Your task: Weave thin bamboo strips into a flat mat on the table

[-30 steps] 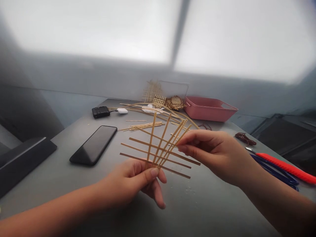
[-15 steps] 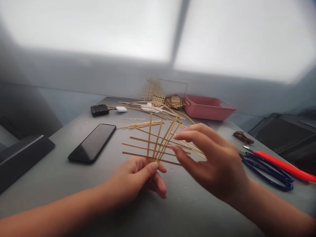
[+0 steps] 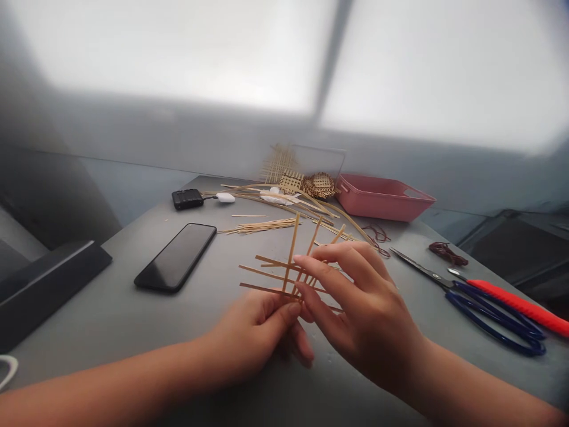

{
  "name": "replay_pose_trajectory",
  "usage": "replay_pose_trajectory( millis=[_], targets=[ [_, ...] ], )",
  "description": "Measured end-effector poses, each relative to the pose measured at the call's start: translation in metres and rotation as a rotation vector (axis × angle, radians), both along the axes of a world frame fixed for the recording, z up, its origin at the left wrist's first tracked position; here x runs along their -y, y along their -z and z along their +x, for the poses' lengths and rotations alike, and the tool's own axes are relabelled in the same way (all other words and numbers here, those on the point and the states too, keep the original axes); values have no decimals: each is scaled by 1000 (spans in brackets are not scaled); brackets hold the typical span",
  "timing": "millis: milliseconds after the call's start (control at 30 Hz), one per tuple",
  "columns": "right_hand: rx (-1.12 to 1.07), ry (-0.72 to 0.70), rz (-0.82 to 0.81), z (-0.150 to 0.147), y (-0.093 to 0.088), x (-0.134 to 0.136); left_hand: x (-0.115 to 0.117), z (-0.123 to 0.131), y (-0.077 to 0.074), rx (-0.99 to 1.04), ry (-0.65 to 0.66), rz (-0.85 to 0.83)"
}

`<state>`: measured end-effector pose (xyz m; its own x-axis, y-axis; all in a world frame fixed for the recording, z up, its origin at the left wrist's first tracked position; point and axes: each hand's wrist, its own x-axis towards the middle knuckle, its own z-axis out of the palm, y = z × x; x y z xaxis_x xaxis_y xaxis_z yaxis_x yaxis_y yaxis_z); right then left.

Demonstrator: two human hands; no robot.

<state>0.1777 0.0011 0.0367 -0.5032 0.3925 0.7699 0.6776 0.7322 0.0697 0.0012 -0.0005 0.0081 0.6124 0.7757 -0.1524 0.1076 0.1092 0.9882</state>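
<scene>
The smooth grey table (image 3: 217,273) spreads across the lower frame, bare just left of centre. My right hand (image 3: 368,314) curves in right of centre, thumb and forefinger parted, contact unclear; my left hand (image 3: 267,320) pinches the converging ends of thin, straight-edged, wood-coloured strips (image 3: 291,249), crossed in an airy fan at centre.

strips (image 3: 288,267) — partly behind right hand (image 3: 364,302); white loop (image 3: 15,365) — cut off left

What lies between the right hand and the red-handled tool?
Blue-handled scissors lie on the tabletop between the right hand and the red-handled tool, as the head view shows.
</scene>
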Motion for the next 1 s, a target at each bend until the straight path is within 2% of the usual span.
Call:
replay_pose_trajectory(
  millis=[233,567,1000],
  targets=[
    [46,16,42,3,3,-4,-2,1,4,68,-24,-23],
    [34,59,-1,3,4,-2,0,0,2,-10,-54,-5],
    [29,15,5,1,6,-1,1,0,3,-36,-35,11]
  ],
)
